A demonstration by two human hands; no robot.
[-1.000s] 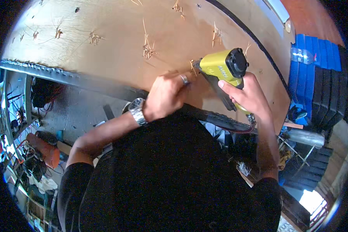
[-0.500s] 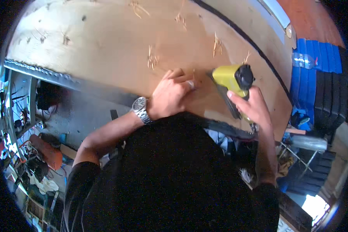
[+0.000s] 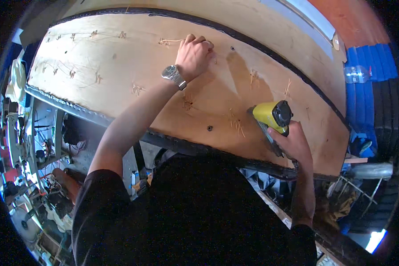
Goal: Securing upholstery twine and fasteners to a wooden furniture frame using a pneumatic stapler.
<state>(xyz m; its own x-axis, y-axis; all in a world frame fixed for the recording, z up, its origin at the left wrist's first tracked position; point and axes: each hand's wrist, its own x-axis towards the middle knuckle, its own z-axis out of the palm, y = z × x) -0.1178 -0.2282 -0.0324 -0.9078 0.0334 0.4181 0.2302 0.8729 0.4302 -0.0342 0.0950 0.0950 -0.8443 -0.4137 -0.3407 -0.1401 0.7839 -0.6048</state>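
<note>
A wooden panel (image 3: 150, 62) with dark padded edging lies in front of me, with tufts of tan twine (image 3: 237, 126) poking out of it in several places. Over its far middle, my left hand (image 3: 193, 56) is closed, fingers curled down at the surface. One pale strand (image 3: 172, 41) runs up to its knuckles; whatever the fingertips pinch is hidden. My right hand (image 3: 292, 141) grips a yellow and black staple gun (image 3: 267, 114) by its handle. The gun's nose is at or just above the panel, right of a twine tuft; I cannot tell whether it touches.
Beyond the dark edging stretches another pale board (image 3: 314, 57). At the right, a clear plastic bottle (image 3: 357, 74) rests on blue ribbed material (image 3: 377, 62). Cluttered metal racks (image 3: 53, 137) stand low on the left. A metal-legged stand (image 3: 368, 170) is at the lower right.
My left hand has moved away from me, from near the panel's front to its far middle. My right hand still holds the staple gun, now slightly nearer me. More of the panel shows.
</note>
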